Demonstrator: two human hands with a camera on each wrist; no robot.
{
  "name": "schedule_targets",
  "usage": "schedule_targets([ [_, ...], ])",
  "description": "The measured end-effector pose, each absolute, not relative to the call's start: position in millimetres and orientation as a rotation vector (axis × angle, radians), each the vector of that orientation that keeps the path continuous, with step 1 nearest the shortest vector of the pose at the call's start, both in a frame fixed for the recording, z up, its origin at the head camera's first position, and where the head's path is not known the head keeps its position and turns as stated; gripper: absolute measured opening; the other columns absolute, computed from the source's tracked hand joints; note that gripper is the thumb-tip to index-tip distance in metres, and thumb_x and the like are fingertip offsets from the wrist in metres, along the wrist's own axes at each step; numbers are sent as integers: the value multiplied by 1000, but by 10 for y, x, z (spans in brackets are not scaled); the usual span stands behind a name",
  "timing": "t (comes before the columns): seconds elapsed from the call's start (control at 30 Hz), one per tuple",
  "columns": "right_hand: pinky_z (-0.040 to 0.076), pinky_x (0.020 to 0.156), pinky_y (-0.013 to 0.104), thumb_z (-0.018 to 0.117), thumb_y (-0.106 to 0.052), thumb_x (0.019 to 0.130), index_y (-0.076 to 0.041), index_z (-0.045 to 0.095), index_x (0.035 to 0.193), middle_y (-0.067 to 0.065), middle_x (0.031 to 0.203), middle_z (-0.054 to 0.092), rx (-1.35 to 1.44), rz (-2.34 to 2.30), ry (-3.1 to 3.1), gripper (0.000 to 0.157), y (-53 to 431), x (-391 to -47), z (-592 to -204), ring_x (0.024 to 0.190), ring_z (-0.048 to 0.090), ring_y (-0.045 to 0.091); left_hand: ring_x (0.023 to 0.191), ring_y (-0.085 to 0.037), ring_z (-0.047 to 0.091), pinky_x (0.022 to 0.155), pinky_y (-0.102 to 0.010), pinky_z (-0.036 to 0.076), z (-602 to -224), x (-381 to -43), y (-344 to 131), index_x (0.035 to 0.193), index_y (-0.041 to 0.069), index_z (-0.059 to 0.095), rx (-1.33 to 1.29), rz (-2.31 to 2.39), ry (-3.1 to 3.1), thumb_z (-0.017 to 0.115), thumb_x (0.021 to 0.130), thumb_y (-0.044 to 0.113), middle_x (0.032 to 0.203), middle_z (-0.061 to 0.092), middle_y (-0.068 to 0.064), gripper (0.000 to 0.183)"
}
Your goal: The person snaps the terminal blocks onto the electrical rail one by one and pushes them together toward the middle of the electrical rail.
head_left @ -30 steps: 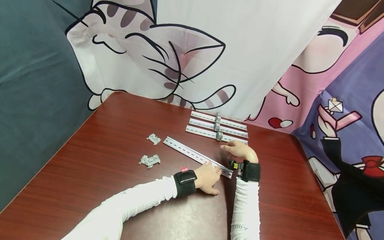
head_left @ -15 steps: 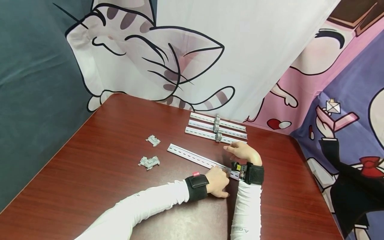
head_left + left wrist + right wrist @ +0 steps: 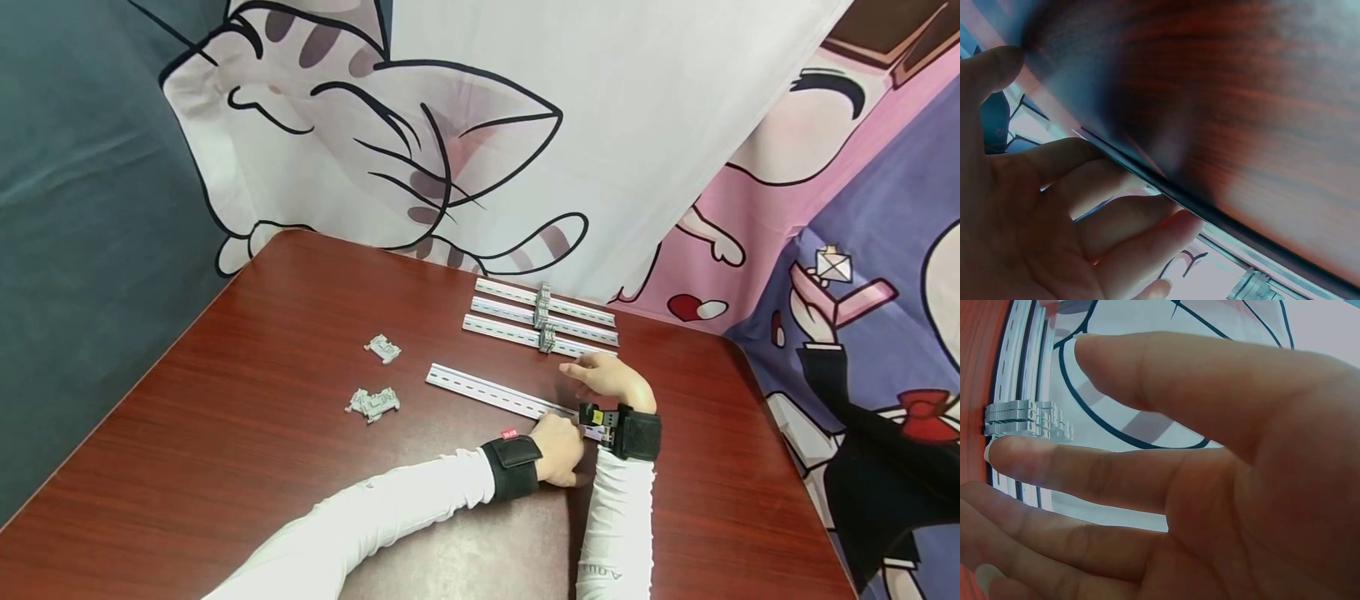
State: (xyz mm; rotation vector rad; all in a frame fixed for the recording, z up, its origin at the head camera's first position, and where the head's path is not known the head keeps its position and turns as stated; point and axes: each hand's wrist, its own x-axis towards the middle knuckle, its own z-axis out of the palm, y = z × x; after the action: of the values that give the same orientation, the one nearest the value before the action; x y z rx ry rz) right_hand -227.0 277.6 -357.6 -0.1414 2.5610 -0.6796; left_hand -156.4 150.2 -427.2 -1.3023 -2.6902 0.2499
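A slotted metal DIN rail (image 3: pixel 483 389) lies at a slant on the table, its right end partly hidden by my hands and the right wrist's camera. My left hand (image 3: pixel 558 448) rests its fingertips on the rail near that end; in the left wrist view, the extended fingers (image 3: pixel 1141 234) touch the rail's edge while the thumb stays apart. Just beyond, my right hand (image 3: pixel 609 379) hovers with spread, relaxed fingers and holds nothing, near the rails at the back. Grey terminal blocks (image 3: pixel 373 404) lie to the left, one more terminal block (image 3: pixel 384 348) behind them.
Three parallel DIN rails (image 3: pixel 498 330) lie at the back of the brown table (image 3: pixel 247 358), with clusters of terminal blocks (image 3: pixel 546 337) clipped across their middles. A printed cloth (image 3: pixel 600 108) hangs behind the table's far edge.
The loose DIN rail has slid right and turned closer to parallel with the back rails, my left hand moving right with it. My right hand has shifted slightly right.
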Motion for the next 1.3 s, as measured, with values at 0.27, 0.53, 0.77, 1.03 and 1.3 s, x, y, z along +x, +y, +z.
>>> schedule_targets([
  [0.27, 51, 89, 47, 49, -31, 100, 7, 60, 115, 24, 106, 68, -151, -729, 2545, 42, 2741, -2267, -3607, 93, 70, 28, 79, -7, 66, 64, -27, 46, -4379, -1567, 1587, 99, 25, 69, -1193, 297, -2759, 61, 77, 66, 88, 71, 11, 47],
  [0.53, 50, 91, 46, 49, -36, 99, 5, 57, 121, 22, 108, 69, -104, -696, 2519, 47, 2746, -2258, -3647, 94, 70, 26, 127, -16, 51, 104, -30, 40, -4405, -1659, 1336, 138, 20, 52, -1379, 197, -2923, 52, 89, 59, 140, 54, 1, 63],
  [0.77, 52, 83, 41, 48, -32, 100, 7, 61, 111, 21, 96, 71, -189, -666, 2558, 43, 2741, -2313, -3599, 84, 70, 24, 113, -23, 64, 94, -39, 51, -3975, -2121, 671, 131, 11, 60, -1328, -639, -3014, 54, 96, 37, 126, 66, -8, 44],
  [1.03, 50, 76, 36, 53, -35, 97, 2, 68, 107, 14, 92, 71, -283, -533, 2592, 41, 2521, -2329, -3627, 81, 64, 19, 74, -16, 62, 80, -35, 52, -3565, -2477, -104, 123, 9, 66, -996, -1171, -2822, 49, 98, 28, 109, 71, -9, 35],
  [1.3, 48, 93, 44, 59, -29, 93, -5, 59, 128, 15, 120, 67, -448, -416, 2613, 43, 1966, -2318, -3763, 114, 60, 30, 110, -23, 65, 91, -44, 51, -3759, -2539, -638, 119, 8, 68, -785, -928, -3017, 54, 95, 28, 118, 70, -8, 35],
])
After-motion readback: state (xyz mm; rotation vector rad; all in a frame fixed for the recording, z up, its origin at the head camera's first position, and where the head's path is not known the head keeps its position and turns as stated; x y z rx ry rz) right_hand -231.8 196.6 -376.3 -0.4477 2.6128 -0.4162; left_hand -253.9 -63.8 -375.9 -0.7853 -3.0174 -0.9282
